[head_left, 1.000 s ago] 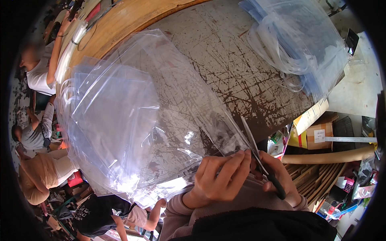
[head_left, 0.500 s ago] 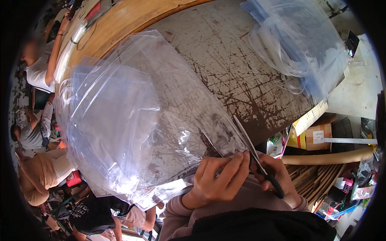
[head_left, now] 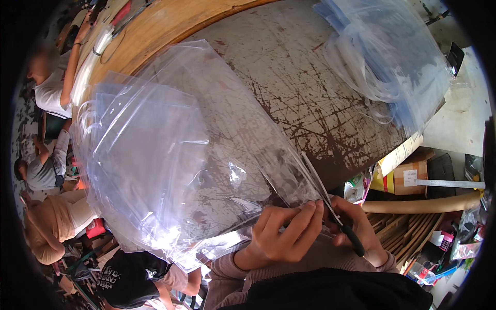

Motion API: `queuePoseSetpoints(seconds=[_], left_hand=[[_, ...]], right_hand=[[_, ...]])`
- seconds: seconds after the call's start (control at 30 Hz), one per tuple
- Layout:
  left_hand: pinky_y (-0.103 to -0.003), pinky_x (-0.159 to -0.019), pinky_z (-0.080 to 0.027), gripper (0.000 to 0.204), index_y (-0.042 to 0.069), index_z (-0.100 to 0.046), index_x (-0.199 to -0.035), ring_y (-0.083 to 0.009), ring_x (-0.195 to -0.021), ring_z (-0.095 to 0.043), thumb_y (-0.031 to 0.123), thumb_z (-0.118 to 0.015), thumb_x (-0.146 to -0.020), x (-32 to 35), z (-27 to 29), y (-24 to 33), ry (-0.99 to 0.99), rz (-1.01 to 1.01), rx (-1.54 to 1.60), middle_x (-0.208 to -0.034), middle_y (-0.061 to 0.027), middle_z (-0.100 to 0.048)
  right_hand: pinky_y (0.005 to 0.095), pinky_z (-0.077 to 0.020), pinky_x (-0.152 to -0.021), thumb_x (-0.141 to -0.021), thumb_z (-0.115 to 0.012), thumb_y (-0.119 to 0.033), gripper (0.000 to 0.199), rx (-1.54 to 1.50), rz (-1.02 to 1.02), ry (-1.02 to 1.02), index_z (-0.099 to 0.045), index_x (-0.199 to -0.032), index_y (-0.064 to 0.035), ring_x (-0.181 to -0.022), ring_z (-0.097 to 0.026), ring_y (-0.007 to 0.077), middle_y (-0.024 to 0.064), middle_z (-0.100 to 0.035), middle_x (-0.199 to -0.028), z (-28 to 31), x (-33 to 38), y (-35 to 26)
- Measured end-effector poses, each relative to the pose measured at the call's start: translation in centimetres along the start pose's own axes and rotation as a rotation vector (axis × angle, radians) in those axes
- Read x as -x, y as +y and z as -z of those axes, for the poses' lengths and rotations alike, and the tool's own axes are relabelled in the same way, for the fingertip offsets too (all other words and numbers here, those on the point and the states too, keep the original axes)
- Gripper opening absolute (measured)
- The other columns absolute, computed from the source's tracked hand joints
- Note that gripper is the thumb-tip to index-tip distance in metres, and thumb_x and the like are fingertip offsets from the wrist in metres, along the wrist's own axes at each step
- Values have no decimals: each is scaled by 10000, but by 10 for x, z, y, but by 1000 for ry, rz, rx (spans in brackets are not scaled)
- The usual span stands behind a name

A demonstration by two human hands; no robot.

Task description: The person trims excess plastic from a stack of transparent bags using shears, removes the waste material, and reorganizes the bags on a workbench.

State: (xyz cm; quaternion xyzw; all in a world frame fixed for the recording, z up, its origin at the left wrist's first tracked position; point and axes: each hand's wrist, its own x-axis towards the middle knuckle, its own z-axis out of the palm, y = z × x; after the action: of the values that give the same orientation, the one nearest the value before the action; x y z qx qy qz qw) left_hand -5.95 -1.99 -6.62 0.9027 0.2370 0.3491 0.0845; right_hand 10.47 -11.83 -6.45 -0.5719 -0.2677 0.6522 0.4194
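Observation:
A clear plastic sheet (head_left: 227, 93) stretches across the scratched table toward me, its near corner pinched in the fingers of my left hand (head_left: 289, 232). My right hand (head_left: 356, 227) grips black-handled scissors (head_left: 352, 238), whose long metal blades point away from me along the sheet's right edge. The blades look slightly parted, and the sheet's edge lies close beside them. Both hands are near each other at the table's near edge. My left fingertips nearly touch the scissors, so the exact point of contact is hidden.
Stacked clear plastic pieces (head_left: 150, 139) lie at the left, and a bluish plastic pile with strips (head_left: 382, 62) at the far right. Beyond the near right edge are a cardboard box (head_left: 411, 175), a metal ruler (head_left: 449, 183) and a beige roll (head_left: 423, 202). Several people are at the left.
Both hands stay almost in place, with my left hand slightly lower. The scissor blades have shifted a little. A person in black at the lower left has moved slightly right.

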Motion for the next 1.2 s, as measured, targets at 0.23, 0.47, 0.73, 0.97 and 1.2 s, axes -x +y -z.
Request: queuePoseSetpoints(seconds=[0.23,0.47,0.73,0.97,1.2], left_hand=[[-194,-470,-374,302,75,-720,-854,-104,-609,-484,64,-685,-554,0,-2,-1,1,12,18,-841,7,-601],[-194,-479,-386,327,73,-718,-864,-107,-619,-494,62,-675,-541,0,-3,-2,-15,34,39,-854,5,-599],[-197,-484,-394,359,69,-717,-870,-107,-621,-493,74,-657,-516,1,0,1,-22,27,54,-854,6,-593],[-201,-479,-392,383,68,-718,-868,-113,-615,-483,87,-648,-493,0,0,1,-33,38,60,-841,7,-590],[-195,-462,-393,351,72,-719,-850,-110,-594,-484,72,-662,-504,2,-1,2,-12,37,63,-822,9,-589]], right_hand=[[220,-379,-567,-575,-830,-449,606,1,-14,-4,-555,-893,-12,-680,-499,88,8,-503,-781,2,1,6],[211,-389,-565,-582,-841,-403,566,36,-58,21,-576,-895,-13,-676,-513,74,10,-502,-799,3,0,2],[218,-395,-563,-578,-831,-430,598,16,27,37,-570,-894,5,-705,-526,93,32,-499,-825,0,-4,-4],[218,-365,-537,-582,-827,-445,591,71,-24,-7,-568,-880,-4,-655,-496,73,5,-503,-745,4,-1,2],[207,-376,-572,-595,-821,-445,618,-25,71,57,-548,-921,2,-689,-505,75,20,-513,-821,-5,-2,1]])
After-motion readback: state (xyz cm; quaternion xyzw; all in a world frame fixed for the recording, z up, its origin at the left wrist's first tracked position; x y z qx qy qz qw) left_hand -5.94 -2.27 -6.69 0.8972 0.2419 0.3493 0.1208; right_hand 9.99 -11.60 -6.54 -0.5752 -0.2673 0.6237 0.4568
